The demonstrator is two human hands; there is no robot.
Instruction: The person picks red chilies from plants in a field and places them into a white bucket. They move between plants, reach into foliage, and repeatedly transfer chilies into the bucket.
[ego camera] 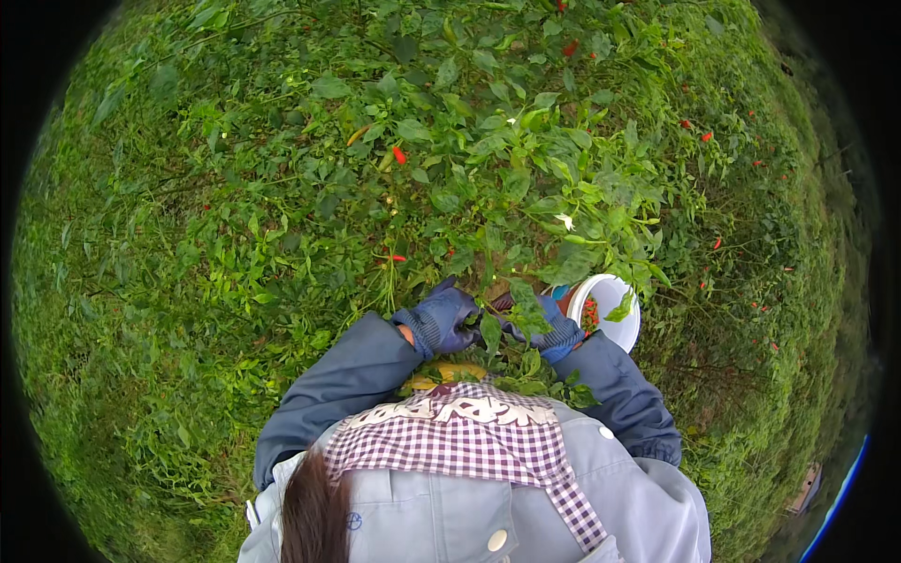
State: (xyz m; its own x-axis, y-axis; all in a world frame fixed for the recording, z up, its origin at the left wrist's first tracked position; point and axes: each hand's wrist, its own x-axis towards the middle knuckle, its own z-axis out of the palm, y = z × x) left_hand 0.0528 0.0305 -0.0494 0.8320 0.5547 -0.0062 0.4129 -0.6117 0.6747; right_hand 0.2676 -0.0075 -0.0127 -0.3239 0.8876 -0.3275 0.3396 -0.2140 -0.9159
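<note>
My left hand [448, 322], in a dark blue work glove with a ribbed cuff, is close in front of my apron among pepper leaves. My right hand [552, 329], gloved alike, faces it from the right, partly hidden by a green leaf [526, 307]. The fingertips of both hands are dark and covered by foliage, so whether they grip anything cannot be made out. Just beyond my right wrist, a white bucket [625, 317] leans at a tilt, with small red chili peppers [590, 314] inside. A red chili [397, 258] hangs beyond my left hand.
Dense chili pepper plants [281, 211] surround me. Another red chili [399, 155] and an orange-brown one [358, 135] show farther ahead. A white flower [565, 222] stands near the bucket. Several red chilies dot the bushes at right. Leafy stems [535, 373] touch my checked apron [436, 443].
</note>
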